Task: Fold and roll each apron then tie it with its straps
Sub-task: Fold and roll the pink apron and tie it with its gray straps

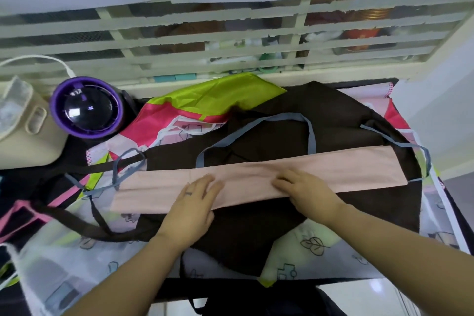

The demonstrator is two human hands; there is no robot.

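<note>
A pale pink apron (359, 164), folded into one long narrow strip, lies across the table from left to right. Its grey-blue straps (310, 133) loop loosely above it and trail off both ends. My left hand (195, 197) lies flat on the strip just left of its middle, fingers straight. My right hand (305, 188) rests on the strip right of the middle, fingers pressing down on a crease. Under the strip a dark brown apron (256, 228) is spread out. Beneath that lies a patterned apron (195, 102) in lime green, pink and white.
A purple round appliance with a clear dome (87, 108) stands at the back left beside a cream case (23, 126). A taped shelf front (230, 41) runs along the back. The table's front edge (230, 287) is near my arms.
</note>
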